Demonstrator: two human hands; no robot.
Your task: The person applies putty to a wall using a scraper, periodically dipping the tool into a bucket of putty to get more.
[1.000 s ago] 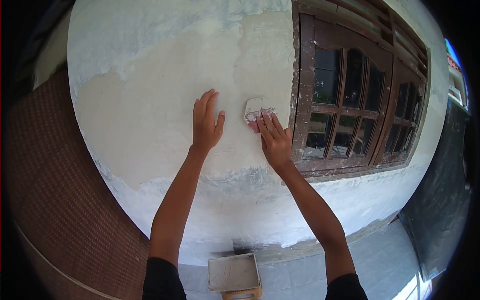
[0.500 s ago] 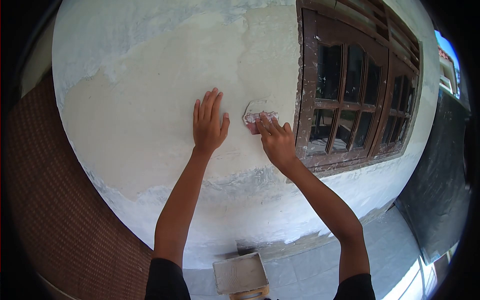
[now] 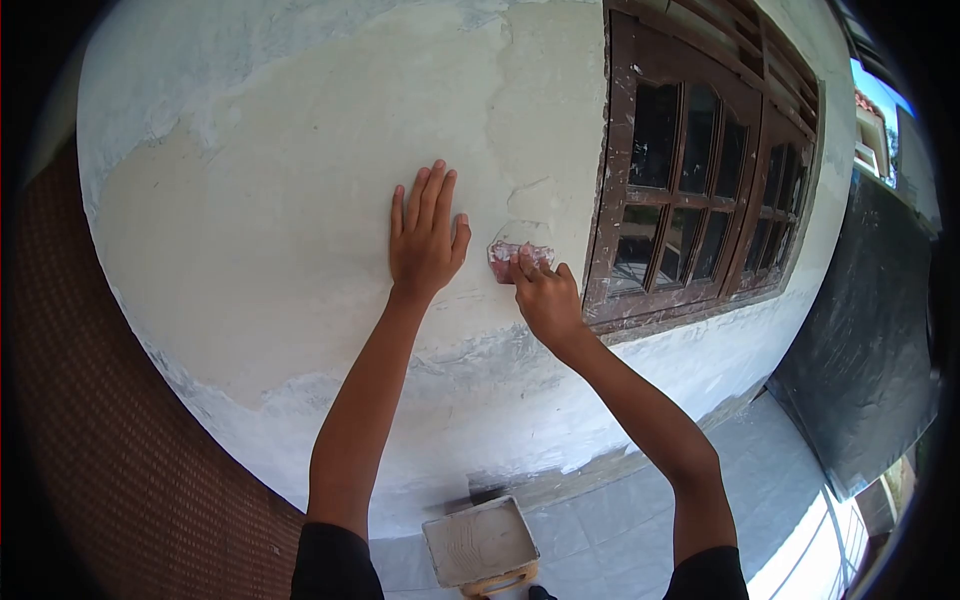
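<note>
My left hand (image 3: 427,235) lies flat on the plastered wall (image 3: 290,220), fingers stretched upward, holding nothing. To its right, my right hand (image 3: 546,298) grips a putty-smeared scraper (image 3: 520,260) with a reddish body. The scraper is against the wall, its flat blade edge toward the top. Just above it a thin ridge of putty (image 3: 530,186) marks the surface. My fingers hide part of the scraper's lower side.
A brown wooden window (image 3: 700,180) with glass panes is close on the right. Below stands a shallow tray (image 3: 480,540) of pale putty on a yellowish stool (image 3: 500,578). A woven brown panel (image 3: 150,400) runs along the left; a dark sheet (image 3: 860,340) hangs at right.
My right hand has moved a little down the wall with the scraper. My left hand stays flat on the wall. The view has shifted slightly.
</note>
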